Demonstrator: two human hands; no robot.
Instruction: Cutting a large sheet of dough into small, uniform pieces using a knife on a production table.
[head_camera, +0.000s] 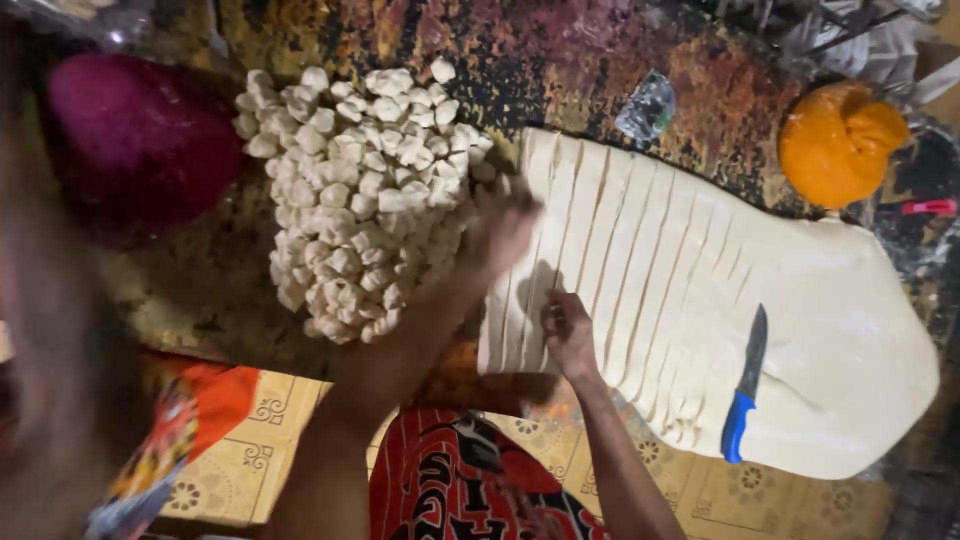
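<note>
arms: bare, no sleeves | hands: no gloves | lap: red cloth, black-and-white pattern (470, 480)

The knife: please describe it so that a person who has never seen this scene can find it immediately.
Find the big pale sheet of dough, cut into strips on its left part. The knife lies on its smooth uncut part, near the lower edge, away from both hands. Its dark blade and bright blue handle set it apart.
</note>
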